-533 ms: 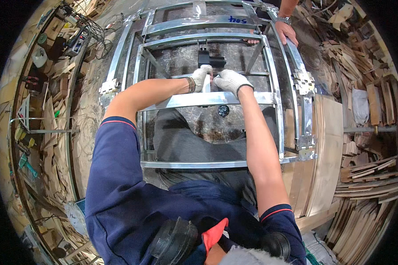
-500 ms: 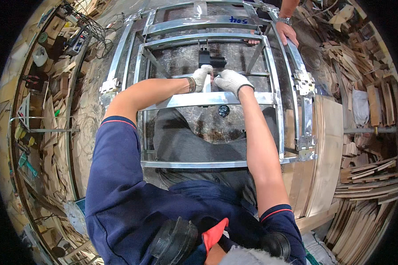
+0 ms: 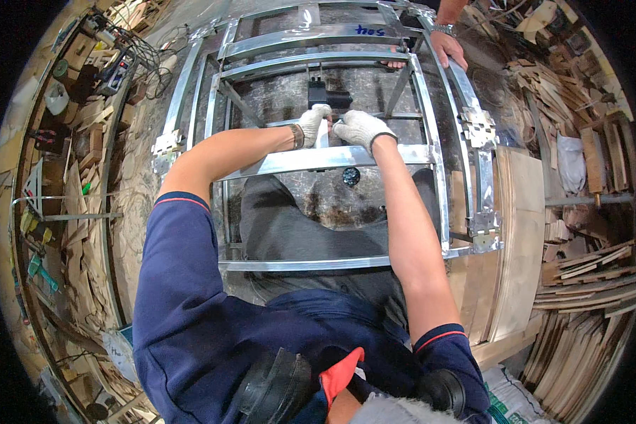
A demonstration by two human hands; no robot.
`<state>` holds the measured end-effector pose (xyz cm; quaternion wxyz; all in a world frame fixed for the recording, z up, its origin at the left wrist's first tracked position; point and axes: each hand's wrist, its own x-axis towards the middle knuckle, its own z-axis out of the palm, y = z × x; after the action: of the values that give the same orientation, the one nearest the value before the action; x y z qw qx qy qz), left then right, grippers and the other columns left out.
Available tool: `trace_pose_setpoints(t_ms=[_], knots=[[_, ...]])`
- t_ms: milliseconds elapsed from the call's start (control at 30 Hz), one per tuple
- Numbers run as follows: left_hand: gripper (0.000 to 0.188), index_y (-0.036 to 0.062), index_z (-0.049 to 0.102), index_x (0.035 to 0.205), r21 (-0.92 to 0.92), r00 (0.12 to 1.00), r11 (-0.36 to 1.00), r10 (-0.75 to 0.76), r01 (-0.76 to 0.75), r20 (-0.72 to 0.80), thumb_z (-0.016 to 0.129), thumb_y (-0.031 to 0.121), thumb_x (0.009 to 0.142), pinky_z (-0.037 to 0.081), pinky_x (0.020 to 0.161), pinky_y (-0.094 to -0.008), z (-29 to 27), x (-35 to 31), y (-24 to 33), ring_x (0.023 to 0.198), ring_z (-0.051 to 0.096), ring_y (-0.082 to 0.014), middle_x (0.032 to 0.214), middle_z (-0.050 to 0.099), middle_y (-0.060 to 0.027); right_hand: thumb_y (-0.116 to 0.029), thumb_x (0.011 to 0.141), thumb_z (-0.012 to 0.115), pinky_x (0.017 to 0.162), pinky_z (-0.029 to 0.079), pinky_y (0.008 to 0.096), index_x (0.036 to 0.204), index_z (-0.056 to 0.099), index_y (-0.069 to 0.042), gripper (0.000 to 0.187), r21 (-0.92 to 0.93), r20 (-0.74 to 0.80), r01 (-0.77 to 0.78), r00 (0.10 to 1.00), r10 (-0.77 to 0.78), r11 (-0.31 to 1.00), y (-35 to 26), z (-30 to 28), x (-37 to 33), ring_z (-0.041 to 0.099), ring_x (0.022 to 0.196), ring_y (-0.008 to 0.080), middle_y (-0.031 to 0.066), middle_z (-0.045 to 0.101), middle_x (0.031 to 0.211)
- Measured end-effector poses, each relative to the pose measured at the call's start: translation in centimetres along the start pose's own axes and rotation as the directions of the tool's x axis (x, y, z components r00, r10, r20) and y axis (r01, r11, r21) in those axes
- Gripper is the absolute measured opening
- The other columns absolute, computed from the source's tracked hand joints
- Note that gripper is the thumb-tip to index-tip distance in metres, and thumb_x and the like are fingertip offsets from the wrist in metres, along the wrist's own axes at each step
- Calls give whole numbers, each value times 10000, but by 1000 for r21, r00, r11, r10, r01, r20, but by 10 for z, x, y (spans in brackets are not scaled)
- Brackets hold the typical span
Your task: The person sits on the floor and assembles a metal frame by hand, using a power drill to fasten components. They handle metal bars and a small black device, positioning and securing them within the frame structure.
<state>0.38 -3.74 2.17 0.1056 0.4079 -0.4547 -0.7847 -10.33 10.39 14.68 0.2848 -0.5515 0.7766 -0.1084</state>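
My left hand (image 3: 314, 124), in a white knitted glove, is closed around the upper end of a short bright metal bar (image 3: 323, 136). That bar rises from the crosspiece of a shiny metal frame (image 3: 275, 164). Just right of it, my gloved right hand (image 3: 361, 130) has its fingers pinched together at bare fingertips; whatever they hold is too small to make out. Directly beyond both hands is a black motor-like unit (image 3: 326, 95), attached to the frame. A small round dish of dark small parts (image 3: 351, 177) sits inside the frame, nearer to me.
Another person's hand (image 3: 448, 49) rests on the frame's far right rail. Hinge-like metal plates (image 3: 479, 128) line its sides. Wooden boards (image 3: 516, 240) lie to the right, with stacked wood scraps (image 3: 579, 283) beyond. Cables (image 3: 155, 60) and a tool shelf stand left.
The whole view has shifted slightly, so the frame sits a little further left and up. Both hands stay at the same spot by the bar and black unit.
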Motion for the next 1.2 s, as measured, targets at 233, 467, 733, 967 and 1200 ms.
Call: trace_pose_setpoints(t_ms=[233,467,733,967,1200], knots=[[42,107,544,724,23,999,999,40,-41,21,524,129,752,442,665,-285,4,-6,5,696,511,-152,730,511,-8,-417,856,539,881,472,461,997,677,23,483,-9,2,13,1000,-13,1000,0,0,0,613,1033,407,276,644,1054],[28,103,537,708,25,995,996,88,-89,51,538,121,729,437,688,-287,1,-5,4,712,502,-152,727,500,3,-415,846,550,880,470,470,992,685,20,479,8,-13,18,1000,-18,1000,3,5,3,614,1028,413,274,647,1048],[62,115,542,723,-155,988,986,-42,65,149,530,135,781,476,589,-285,4,-18,18,591,534,-151,660,537,-12,-488,832,502,859,508,448,1012,695,-6,550,-24,-3,29,1000,-29,999,7,6,8,647,992,389,243,666,1043],[119,139,617,846,-100,976,992,-61,83,211,616,258,857,534,650,-344,-7,6,6,698,635,-186,780,637,-31,-419,810,529,859,511,438,996,711,-48,453,13,-20,23,1000,-23,1000,-1,1,1,654,984,375,213,677,1033],[202,33,663,956,49,992,996,77,-72,-103,673,164,803,531,597,-331,-1,-1,1,684,642,-194,854,660,-93,-354,778,562,903,500,426,1158,669,-111,464,92,56,-18,998,13,996,-3,-7,-4,639,1039,362,204,659,1129]])
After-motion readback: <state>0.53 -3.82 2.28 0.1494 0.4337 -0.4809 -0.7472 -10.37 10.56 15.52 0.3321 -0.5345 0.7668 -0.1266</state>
